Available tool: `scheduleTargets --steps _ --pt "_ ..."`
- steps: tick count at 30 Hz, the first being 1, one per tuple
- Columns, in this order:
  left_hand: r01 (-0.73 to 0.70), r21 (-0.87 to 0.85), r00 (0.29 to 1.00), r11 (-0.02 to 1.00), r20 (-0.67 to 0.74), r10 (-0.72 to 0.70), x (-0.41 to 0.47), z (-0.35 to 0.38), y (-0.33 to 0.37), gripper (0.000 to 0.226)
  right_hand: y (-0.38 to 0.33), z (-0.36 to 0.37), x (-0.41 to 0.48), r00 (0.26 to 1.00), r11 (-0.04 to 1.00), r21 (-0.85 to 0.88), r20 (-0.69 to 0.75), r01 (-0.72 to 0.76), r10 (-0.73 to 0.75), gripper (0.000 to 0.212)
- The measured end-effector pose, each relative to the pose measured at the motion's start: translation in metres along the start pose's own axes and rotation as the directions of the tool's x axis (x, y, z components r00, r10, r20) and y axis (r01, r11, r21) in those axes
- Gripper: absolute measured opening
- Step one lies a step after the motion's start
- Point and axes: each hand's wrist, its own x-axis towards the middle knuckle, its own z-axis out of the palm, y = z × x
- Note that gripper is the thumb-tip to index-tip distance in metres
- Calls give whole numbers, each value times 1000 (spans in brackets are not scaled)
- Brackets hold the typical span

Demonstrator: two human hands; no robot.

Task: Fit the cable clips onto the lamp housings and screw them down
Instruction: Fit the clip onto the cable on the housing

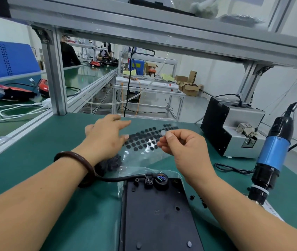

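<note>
One housing (158, 214), black and flat, low at centre on the green worktop (44, 151), with clear plastic (173, 173) under its far end. At that far edge, a clip (148, 179) seated over a black cable (122, 178), coloured wires showing just beside it. Small black bits (198, 201) scattered just right of the housing. Beyond the housing, a clear sheet (144, 140) lying flat, covered in rows of black round pads. Above the sheet's right part, the right hand (184, 145), fingers (169, 137) curled, thumb and forefinger pinching a small pale disc (163, 132). Over the sheet's left end, the left hand (106, 136), palm down, fingers (122, 122) straight and released, grasping nothing; touching the sheet or not, hard to tell. Dark bracelet (75, 156) round the left wrist. Just under that wrist, a dark heap (110, 163) on the worktop, too blurred to name. Off to the right, a blue and black screwdriver (271, 156) hanging from a hook, tip down. Behind it, a black and silver box (234, 131) standing on the worktop. Far left, on another bench, red and black lamps (11, 92) with white cords beside them.
</note>
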Motion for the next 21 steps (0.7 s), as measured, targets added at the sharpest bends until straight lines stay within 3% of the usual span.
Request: scheduleTargets --steps 3,5,8,21 --pt "-222 -266 945 938 -296 140 -13 -9 30 24 0 -1 1 999 998 -68 -48 5 -8 22" --pt "-308 -292 917 905 -346 200 -26 -10 51 23 -2 -2 2 996 997 -81 -83 5 -11 22" --pt "-357 -241 907 902 -321 273 -37 -1 65 30 -3 -3 2 993 995 -99 -114 -3 -9 23" --pt "-371 -289 923 882 -218 317 -35 18 63 40 -3 4 1 988 981 -179 -119 71 -93 23"
